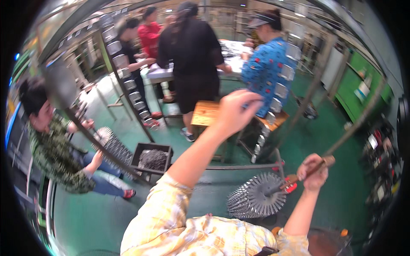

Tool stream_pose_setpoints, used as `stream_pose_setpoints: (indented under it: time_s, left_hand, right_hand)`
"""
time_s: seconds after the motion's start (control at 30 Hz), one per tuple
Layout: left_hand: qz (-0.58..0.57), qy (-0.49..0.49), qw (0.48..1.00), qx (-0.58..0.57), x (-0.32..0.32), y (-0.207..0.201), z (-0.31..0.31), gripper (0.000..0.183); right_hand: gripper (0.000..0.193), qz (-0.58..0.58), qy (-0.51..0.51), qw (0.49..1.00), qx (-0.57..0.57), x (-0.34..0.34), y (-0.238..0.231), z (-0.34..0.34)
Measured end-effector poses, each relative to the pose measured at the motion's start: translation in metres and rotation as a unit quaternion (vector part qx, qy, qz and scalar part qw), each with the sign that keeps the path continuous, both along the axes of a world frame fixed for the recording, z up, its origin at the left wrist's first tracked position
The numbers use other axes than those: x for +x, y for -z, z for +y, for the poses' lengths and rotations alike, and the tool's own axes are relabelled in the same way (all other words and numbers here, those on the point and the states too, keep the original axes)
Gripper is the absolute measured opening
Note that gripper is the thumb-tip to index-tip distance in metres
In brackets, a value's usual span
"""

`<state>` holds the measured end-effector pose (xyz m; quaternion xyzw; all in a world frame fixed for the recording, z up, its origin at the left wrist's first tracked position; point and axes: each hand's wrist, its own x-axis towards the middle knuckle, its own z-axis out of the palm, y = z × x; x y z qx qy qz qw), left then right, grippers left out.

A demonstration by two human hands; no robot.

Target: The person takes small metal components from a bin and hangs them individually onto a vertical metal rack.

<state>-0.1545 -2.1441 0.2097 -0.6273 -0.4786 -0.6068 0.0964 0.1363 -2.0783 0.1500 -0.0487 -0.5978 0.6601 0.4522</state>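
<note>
Ample floor [338, 199], seemingly, beyond right hand [313, 172]

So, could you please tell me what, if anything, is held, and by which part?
The right grip holds the brown rod near its outer end, away from the finned drum; for the left grip, I cannot tell.

White-topped bench [161, 74], green floor [317, 130].
Dark pieces [231, 48] spread toward bench's far edge, blurred; wooden stool [205, 112] on floor.
</note>
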Motion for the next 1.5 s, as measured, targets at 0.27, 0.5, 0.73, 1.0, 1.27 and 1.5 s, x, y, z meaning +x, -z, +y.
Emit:
stream_pose_setpoints:
  time_s: [0.27,0.5,0.73,1.0,1.27,1.5]
  left_hand:
    - [0.037,-0.013,0.996,0.075,-0.002,-0.016,-0.051,0.013]
    - [-0.073,-0.173,0.981,0.049,-0.057,-0.002,-0.122,0.011]
    - [-0.112,-0.264,0.958,0.021,-0.067,0.014,-0.148,0.010]
    - [-0.155,-0.212,0.959,-0.108,-0.026,0.087,-0.121,0.010]
    - [-0.163,-0.154,0.974,-0.033,-0.036,0.061,-0.076,0.008]
    - [0.024,-0.057,0.983,0.175,-0.017,-0.064,0.011,0.008]
  right_hand:
    - [0.060,0.010,0.008,0.998,0.061,0.012,0.004,-0.002]
    - [0.059,0.016,-0.010,0.998,0.060,0.015,0.018,0.005]
    - [0.064,0.011,0.000,0.999,0.034,0.023,0.030,0.014]
    - [0.065,0.007,0.039,0.998,0.044,0.029,0.032,0.012]
    - [0.064,0.017,0.082,0.996,0.042,0.046,0.037,0.016]
    - [0.061,0.024,0.162,0.985,0.048,0.044,0.041,0.017]
